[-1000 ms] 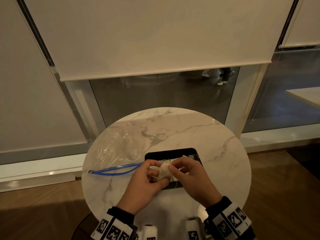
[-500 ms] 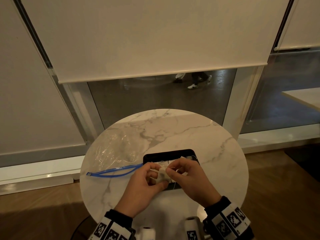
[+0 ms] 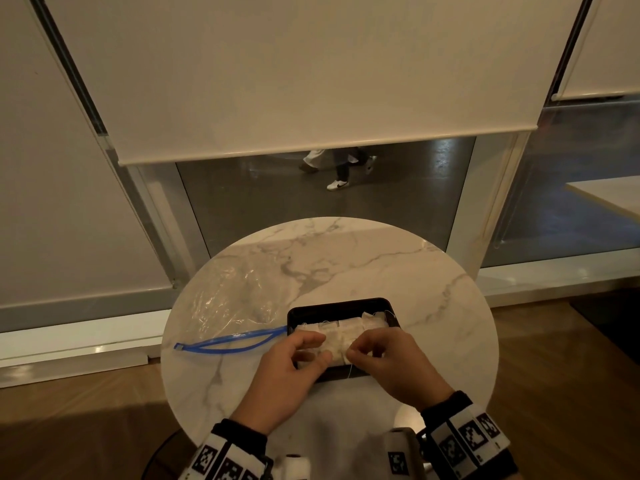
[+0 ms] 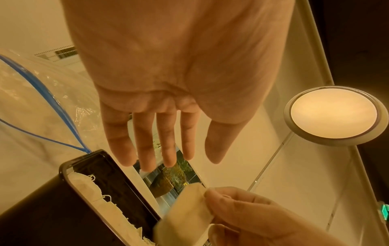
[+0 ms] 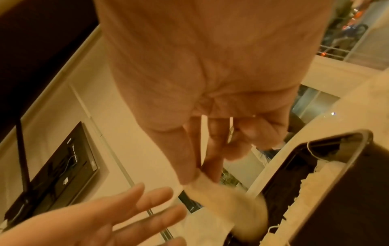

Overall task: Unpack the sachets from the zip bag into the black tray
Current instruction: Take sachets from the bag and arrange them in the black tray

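Compared with the earlier views, we see our left hand (image 4: 160,93) release the sachet (image 4: 189,214): its fingers (image 4: 147,146), previously curled on the packet, now extend straight and apart from it. Our right hand (image 5: 212,93) alone pinches the sachet by its edge. Both hands sit lower over the black tray (image 3: 313,311). Beyond the glass, the passer-by (image 3: 341,169) appears further left.

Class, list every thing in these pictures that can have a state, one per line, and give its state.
Zip bag: open, lying flat on the table, looks empty.
Black tray: on the table, holding a row of sachets.
Sachet: pinched by the right hand over the tray.
Left hand: fingers straight, gripping nothing.
Right hand: pinches the sachet.
Roller blind: partly lowered.
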{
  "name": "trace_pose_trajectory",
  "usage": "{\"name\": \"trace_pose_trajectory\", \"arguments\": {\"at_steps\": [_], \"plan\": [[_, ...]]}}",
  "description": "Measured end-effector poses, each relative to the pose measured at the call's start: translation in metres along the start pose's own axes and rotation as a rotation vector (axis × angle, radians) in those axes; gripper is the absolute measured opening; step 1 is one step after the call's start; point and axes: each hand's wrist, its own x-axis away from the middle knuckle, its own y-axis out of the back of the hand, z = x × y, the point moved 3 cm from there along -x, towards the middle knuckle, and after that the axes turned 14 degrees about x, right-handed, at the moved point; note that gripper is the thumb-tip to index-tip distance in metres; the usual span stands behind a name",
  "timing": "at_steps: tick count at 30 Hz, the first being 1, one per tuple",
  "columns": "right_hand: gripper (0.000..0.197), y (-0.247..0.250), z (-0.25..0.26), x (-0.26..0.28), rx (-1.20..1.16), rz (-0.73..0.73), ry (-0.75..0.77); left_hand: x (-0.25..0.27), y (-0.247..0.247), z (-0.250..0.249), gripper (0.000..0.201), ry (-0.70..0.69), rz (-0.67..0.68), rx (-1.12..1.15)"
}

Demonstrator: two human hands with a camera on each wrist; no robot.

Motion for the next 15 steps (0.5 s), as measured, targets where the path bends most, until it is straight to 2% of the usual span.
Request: {"name": "trace_pose_trajectory", "arguments": {"at_steps": [1, 4, 6, 11, 15], "plan": [[0.010, 0.000, -0.001, 0.000, -0.001, -0.006, -0.010, 0.000, -0.001, 0.000, 0.022, -0.008, 0.006, 0.015], [0.011, 0.003, -0.005, -0.002, 0.126, -0.168, -0.083, 0.001, -0.003, -0.002, 0.016, -0.014, 0.015, 0.083], [0.010, 0.002, -0.006, -0.002, 0.154, -0.186, -0.068, 0.001, -0.003, -0.002, 0.018, -0.008, 0.012, 0.111], [0.007, -0.005, -0.001, -0.001, 0.110, 0.005, 0.030, 0.001, -0.002, -0.003, 0.018, -0.019, 0.014, 0.116], [0.012, -0.007, 0.008, 0.000, -0.052, 0.069, 0.104, 0.004, -0.007, -0.006, 0.034, -0.043, 0.095, 0.096]]}}
